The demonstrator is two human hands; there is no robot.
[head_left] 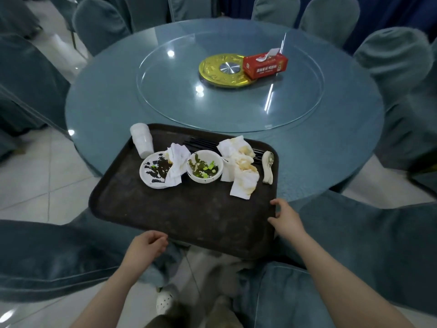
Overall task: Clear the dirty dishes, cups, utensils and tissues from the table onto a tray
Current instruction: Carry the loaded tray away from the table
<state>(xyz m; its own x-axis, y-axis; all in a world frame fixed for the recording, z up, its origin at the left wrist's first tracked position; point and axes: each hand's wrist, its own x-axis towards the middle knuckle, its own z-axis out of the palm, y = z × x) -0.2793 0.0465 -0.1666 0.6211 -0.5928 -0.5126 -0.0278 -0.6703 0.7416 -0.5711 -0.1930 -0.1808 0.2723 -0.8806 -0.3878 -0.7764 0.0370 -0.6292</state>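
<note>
Tray loaded, overhangs table toward me. My right hand grips right edge; left hand curls at near edge, grip unclear.

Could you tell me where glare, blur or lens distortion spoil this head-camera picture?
Head view: bright lamp glare spots on the glass turntable; wide-angle bending curves the chairs at the edges; motion blur smears the floor and legs below the tray; dishes stay sharp.

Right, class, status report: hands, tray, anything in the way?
Left hand and right hand grip the tray. Dishes loaded. Only the tissue box left on table.
</note>
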